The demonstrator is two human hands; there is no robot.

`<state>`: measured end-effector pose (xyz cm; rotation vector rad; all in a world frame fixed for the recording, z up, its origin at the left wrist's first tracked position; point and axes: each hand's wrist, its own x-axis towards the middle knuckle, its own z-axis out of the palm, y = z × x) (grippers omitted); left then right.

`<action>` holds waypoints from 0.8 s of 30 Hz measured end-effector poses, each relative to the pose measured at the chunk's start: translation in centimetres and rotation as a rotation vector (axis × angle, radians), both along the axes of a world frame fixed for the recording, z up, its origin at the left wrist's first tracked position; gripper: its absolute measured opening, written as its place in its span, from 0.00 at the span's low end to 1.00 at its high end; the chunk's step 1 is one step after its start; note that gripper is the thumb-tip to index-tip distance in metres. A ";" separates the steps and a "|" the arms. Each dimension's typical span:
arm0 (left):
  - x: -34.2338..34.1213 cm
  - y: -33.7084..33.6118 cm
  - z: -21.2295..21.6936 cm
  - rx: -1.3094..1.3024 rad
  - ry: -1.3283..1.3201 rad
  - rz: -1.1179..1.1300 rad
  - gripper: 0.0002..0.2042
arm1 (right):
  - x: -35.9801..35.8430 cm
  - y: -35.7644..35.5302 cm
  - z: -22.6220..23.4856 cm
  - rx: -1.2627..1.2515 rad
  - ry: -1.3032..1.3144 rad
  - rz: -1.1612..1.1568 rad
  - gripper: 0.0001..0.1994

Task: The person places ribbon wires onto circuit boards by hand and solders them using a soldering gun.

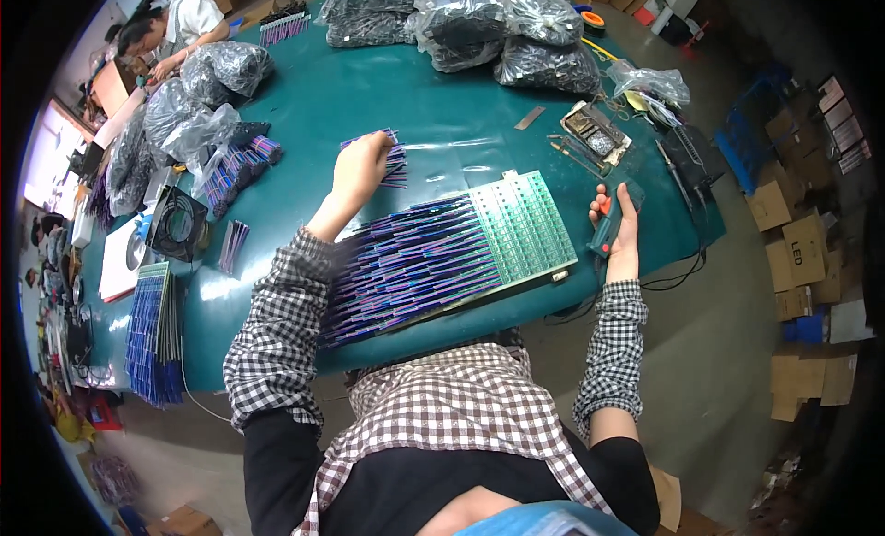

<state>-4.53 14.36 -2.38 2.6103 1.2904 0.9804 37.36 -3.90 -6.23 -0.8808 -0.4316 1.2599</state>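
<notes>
Strips: a small fan of thin blue-purple strips [395, 158] lay on the green table [442, 112], beyond the green panel [516, 223].
Left hand [358, 167]: fingers closed on that fan.
Right hand [619, 224]: wrapped around a red-and-black handheld tool [607, 227], near the panel's right edge.

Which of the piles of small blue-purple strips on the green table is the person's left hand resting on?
The left hand rests on the small fanned pile just beyond the green panel. The other piles lie farther left, near the plastic bags, untouched.

Circuit panel [521, 224] on table [442, 121], strip stack [392, 158] behind it, plastic bags [498, 24] at far edge
</notes>
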 end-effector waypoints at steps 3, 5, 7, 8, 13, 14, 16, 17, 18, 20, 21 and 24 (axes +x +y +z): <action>0.5 -2.2 2.5 -0.487 -0.415 -0.118 0.07 | 0.0 -0.7 0.2 -0.001 0.003 -0.020 0.23; 0.8 -4.3 4.6 -0.982 -0.745 -0.286 0.10 | -0.1 -1.3 -0.1 0.001 0.029 -0.002 0.23; 1.0 -6.0 6.4 -1.131 -0.704 -0.306 0.10 | -0.5 -2.1 -0.1 -0.029 0.039 -0.040 0.23; 1.3 -6.5 6.2 -1.170 -0.768 -0.353 0.10 | -0.4 -2.1 -0.3 -0.036 0.050 -0.034 0.23; 2.2 -7.3 7.8 -1.289 -0.772 -0.360 0.09 | -2.4 -3.2 1.4 -0.073 0.011 -0.042 0.24; 2.4 -7.3 7.7 -1.302 -0.774 -0.402 0.08 | -2.7 -3.6 1.7 -0.067 0.016 -0.033 0.24; 3.3 -7.1 8.3 -1.316 -0.727 -0.354 0.08 | -2.8 -3.7 2.2 -0.080 0.028 -0.022 0.24; 3.8 -6.9 8.3 -1.306 -0.678 -0.320 0.08 | -2.9 -3.8 2.5 -0.085 0.003 -0.014 0.24; 4.1 -6.9 7.9 -1.304 -0.642 -0.308 0.07 | -3.1 -4.2 2.7 -0.095 -0.021 -0.010 0.24; 4.2 -6.9 7.7 -1.258 -0.588 -0.277 0.07 | -3.6 -4.2 3.2 -0.152 -0.051 -0.023 0.24; 4.4 -7.2 7.8 -1.188 -0.536 -0.262 0.06 | -3.6 -4.5 3.8 -0.183 -0.091 -0.036 0.24; 4.3 -8.4 7.4 -0.848 -0.466 -0.233 0.05 | -3.8 -4.7 6.1 -0.289 -0.244 -0.048 0.25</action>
